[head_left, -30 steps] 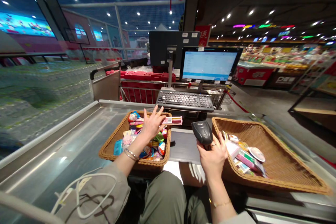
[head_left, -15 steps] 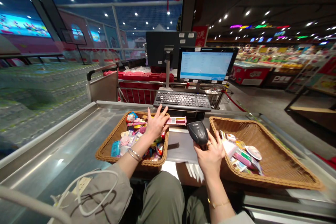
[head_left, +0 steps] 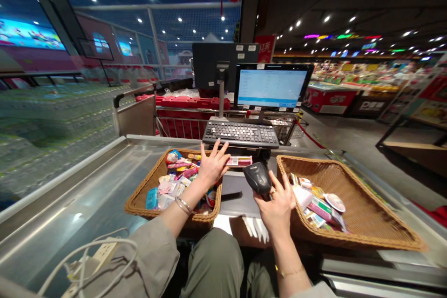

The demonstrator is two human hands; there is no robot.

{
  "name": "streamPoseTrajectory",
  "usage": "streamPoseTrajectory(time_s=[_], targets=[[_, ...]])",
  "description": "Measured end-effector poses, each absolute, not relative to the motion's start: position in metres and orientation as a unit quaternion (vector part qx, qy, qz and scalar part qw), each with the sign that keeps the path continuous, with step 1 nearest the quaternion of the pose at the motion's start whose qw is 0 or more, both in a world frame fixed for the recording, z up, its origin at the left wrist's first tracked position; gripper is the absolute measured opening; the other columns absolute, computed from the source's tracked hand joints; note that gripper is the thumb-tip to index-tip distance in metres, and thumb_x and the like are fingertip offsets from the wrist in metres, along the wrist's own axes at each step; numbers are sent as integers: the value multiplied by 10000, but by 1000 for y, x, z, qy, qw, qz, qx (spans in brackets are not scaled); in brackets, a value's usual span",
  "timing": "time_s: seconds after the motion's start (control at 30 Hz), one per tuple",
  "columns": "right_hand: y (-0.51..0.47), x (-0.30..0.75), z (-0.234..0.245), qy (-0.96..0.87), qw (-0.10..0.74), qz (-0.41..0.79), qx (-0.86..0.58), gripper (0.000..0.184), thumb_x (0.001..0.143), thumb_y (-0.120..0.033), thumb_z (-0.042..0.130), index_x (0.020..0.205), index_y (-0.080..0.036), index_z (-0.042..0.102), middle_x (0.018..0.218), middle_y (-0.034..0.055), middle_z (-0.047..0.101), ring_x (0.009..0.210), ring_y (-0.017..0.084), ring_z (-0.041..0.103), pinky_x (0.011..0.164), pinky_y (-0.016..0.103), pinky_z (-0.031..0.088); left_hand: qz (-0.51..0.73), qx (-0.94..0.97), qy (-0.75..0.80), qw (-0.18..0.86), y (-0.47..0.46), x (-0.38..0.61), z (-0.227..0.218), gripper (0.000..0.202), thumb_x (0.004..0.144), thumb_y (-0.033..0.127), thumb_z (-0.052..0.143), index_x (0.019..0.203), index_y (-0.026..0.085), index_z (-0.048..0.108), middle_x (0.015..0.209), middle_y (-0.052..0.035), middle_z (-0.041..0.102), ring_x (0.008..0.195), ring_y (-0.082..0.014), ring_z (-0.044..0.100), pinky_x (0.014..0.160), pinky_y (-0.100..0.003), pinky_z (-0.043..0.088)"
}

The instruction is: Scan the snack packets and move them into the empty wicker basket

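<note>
Over the right rim of the left wicker basket (head_left: 138,195), my left hand (head_left: 213,166) grips one end of a slim pink packet (head_left: 240,161), its barcode side showing and its length pointing right. Small colourful packets (head_left: 176,181) fill that basket under my forearm. My right hand (head_left: 277,205) is wrapped round a black barcode scanner (head_left: 257,178), whose head tilts up and left, close below the packet. Beside this hand, the right wicker basket (head_left: 380,223) holds several mixed packets (head_left: 319,205) at its left end.
Behind the hands stand a black keyboard (head_left: 240,133) and a lit monitor (head_left: 272,86). A grey plate (head_left: 237,193) lies between the baskets. The metal counter (head_left: 101,167) extends left, with a power strip (head_left: 101,253) and white cable near my left sleeve. A shopping cart (head_left: 185,123) is beyond.
My left hand has moved slightly right with the pink packet. The scanner in my right hand has shifted a little left, nearer the packet. The view has shifted slightly.
</note>
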State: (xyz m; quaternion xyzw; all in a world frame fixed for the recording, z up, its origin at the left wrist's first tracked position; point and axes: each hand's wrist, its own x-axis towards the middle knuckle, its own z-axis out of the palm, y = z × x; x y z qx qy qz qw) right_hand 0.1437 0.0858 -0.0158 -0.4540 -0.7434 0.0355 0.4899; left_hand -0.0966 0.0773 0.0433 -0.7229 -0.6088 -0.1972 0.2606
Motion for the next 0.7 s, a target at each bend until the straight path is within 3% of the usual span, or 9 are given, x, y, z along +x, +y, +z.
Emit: streamPoseTrajectory(time_s=[0.7], targets=[[73, 139, 1, -741, 501, 37, -446, 173, 785, -355, 621, 851, -225, 717, 1303, 73, 641, 1395, 346, 346, 1095, 631, 206, -209, -726, -597, 270, 86, -86, 40, 369, 849, 290, 666, 1215, 254, 633, 1544, -117, 398, 1475, -372, 257, 1099, -813, 36]])
